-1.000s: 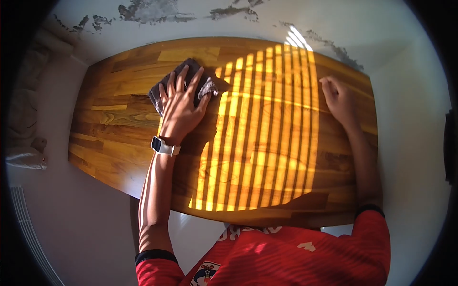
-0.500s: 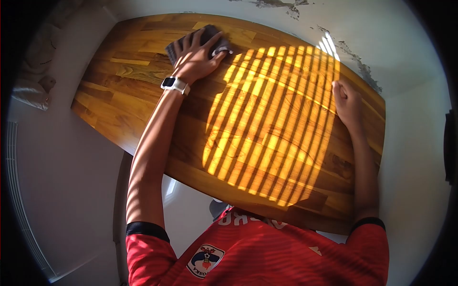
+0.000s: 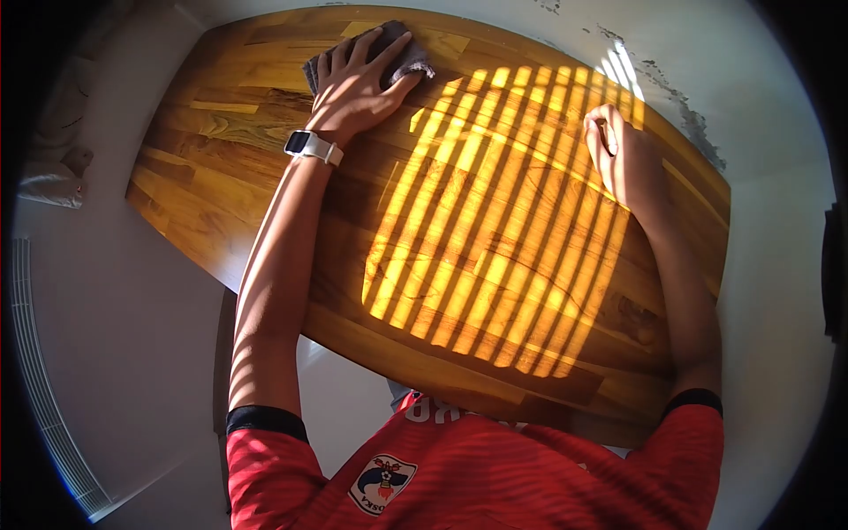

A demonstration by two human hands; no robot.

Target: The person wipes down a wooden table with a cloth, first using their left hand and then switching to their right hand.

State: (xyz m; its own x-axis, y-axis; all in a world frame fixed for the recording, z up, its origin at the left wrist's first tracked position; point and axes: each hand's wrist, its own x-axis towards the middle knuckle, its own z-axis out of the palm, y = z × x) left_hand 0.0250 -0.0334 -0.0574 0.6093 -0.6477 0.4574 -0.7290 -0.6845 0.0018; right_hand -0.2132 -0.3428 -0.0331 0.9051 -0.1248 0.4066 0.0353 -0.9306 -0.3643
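My left hand [image 3: 358, 95] lies palm down on a folded dark grey cloth [image 3: 408, 55] near the far edge of a wooden tabletop [image 3: 265, 159]. Its fingers are spread over the cloth and press it against the wood, with the thumb at the cloth's right side. A white-strapped watch [image 3: 311, 147] is on that wrist. Over the right part of the tabletop is my right hand [image 3: 629, 159], its fingers curled loosely towards the thumb. A small gap shows between thumb and fingers, and I see nothing held there.
Striped sunlight falls across the middle and right of the tabletop. A white wall [image 3: 768, 159] with peeling paint runs along its far and right sides. Pale fabric [image 3: 53, 187] is at the far left, above a floor-level vent grille [image 3: 44, 371].
My right hand has moved left and up over the table, and its curl has loosened to show a gap. My left hand and the cloth appear slightly higher as the view shifts.
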